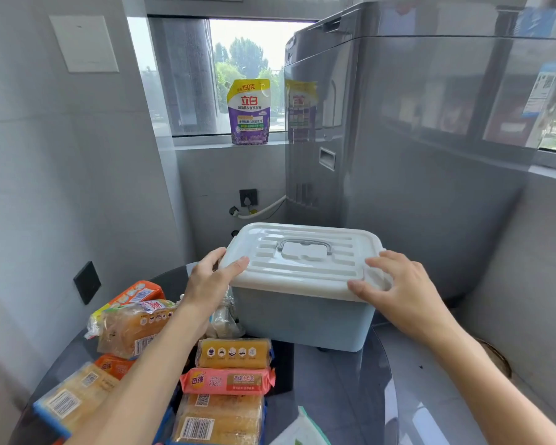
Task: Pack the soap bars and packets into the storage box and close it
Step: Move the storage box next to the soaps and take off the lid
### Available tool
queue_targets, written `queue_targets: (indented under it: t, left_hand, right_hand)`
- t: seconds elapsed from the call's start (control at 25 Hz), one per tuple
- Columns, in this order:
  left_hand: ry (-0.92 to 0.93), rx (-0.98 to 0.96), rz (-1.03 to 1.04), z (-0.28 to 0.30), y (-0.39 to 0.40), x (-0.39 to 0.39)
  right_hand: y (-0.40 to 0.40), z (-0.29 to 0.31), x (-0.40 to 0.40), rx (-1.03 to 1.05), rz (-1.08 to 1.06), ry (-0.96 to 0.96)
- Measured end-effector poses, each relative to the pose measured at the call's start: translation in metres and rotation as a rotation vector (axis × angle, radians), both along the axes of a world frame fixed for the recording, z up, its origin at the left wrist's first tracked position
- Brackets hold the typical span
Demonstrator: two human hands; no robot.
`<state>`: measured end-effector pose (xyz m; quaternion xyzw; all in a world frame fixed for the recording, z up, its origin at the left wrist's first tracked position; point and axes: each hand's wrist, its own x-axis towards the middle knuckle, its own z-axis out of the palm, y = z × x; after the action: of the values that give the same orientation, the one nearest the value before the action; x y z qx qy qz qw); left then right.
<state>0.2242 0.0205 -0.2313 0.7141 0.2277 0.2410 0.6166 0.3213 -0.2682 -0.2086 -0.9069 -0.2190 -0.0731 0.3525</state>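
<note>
While the lid (305,258) sits flat on the storage box (302,319), nothing appears to have gone inside yet, so I judge the task barely begun. My left hand (212,277) hooks the lid's near left corner, thumb on top and fingers curled under the rim; my right hand (395,284) lies spread on the near right corner, fingers resting over the edge, not clearly gripping. The box stands toward the back of the dark round bench (334,380), with its grey handle (305,245) folded down. All the goods wait outside: a pink soap packet (228,380) and an amber soap bar (233,353) just in front of the box, more wrapped bars (132,329) stacked to the left under my forearm, another barcoded bar (219,419) nearest me. What remains, as I read it, is lifting the lid off, loading everything, then shutting it.
</note>
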Motion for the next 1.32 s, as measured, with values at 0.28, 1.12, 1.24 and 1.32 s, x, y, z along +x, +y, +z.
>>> queue_targets:
  t: [0.28,1.12,1.24,1.32]
  left_hand:
    - [-0.192,-0.338,-0.284,-0.014,0.015,-0.019]
    - [-0.018,0.461,0.255,-0.005,-0.011,-0.008]
    - [-0.130,0.858,0.162,0.005,-0.032,-0.011]
    - [-0.165,1.093,0.038,0.010,-0.051,-0.011]
  right_hand:
    - [-0.032,0.001,0.015,0.291,0.235,0.231]
    - [0.006,0.003,-0.011,-0.151,0.112,-0.393]
    - [0.006,0.005,-0.013,-0.230,0.187,-0.320]
    - [0.003,0.008,-0.016,-0.285,0.192,-0.292]
